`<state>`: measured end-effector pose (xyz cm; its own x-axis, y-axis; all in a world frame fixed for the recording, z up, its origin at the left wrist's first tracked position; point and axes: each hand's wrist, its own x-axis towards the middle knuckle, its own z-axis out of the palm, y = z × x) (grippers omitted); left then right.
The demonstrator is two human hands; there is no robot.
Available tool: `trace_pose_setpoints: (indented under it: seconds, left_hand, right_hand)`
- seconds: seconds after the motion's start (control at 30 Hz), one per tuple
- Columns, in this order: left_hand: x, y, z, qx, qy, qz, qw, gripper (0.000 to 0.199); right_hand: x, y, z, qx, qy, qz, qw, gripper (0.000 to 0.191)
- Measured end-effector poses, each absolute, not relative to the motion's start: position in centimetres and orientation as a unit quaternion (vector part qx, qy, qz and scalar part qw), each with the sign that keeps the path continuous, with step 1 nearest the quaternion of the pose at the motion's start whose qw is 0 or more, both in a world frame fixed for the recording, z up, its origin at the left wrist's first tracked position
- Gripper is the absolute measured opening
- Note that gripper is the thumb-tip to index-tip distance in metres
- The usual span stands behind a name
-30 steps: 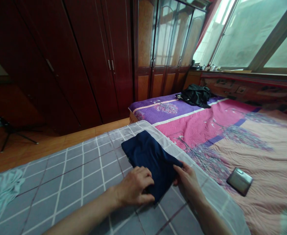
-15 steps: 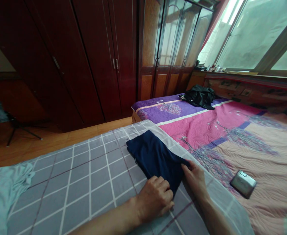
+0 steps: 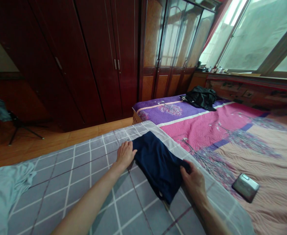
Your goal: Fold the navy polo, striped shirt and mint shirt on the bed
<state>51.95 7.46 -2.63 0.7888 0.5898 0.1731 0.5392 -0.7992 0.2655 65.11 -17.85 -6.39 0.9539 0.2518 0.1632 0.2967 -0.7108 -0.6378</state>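
A folded dark navy cloth [image 3: 158, 163] lies on the grey checked sheet [image 3: 82, 176], its near corner pointing toward me. My left hand [image 3: 126, 154] is at the cloth's far left corner, with the fingers closed on its edge. At the cloth's right corner, my right hand [image 3: 194, 178] pinches the fabric between thumb and fingers. A small pale spot shows near the cloth's lower corner.
Pale green fabric [image 3: 8, 192] lies at the left. A phone [image 3: 245, 187] rests on the patterned bedspread [image 3: 231, 137] at the right, with black clothing [image 3: 201, 97] farther back. Dark wardrobes [image 3: 99, 58] and a tripod [image 3: 23, 127] stand beyond.
My left hand has moved from the cloth's near edge to its far left corner, uncovering the near corner. My right hand keeps its hold on the right corner.
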Motion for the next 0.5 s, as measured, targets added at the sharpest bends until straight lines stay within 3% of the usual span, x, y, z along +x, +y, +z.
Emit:
trace_pose_setpoints:
  seconds: [0.23,0.4,0.5]
  left_hand:
    - [53.9,11.6,-3.9,0.933,0.331,0.075,0.123,0.010]
    - [54.3,13.4,-3.3,0.930,0.338,0.083,0.118,0.012]
    - [54.0,13.0,-2.6,0.937,0.320,0.094,0.109,0.017]
  right_hand:
    - [64.9,-18.0,-6.4,-0.952,-0.162,-0.035,0.258,0.046]
    - [64.7,-18.0,-6.6,-0.960,-0.172,-0.017,0.221,0.045]
    - [64.4,-18.1,-6.7,-0.954,-0.189,-0.081,0.219,0.046]
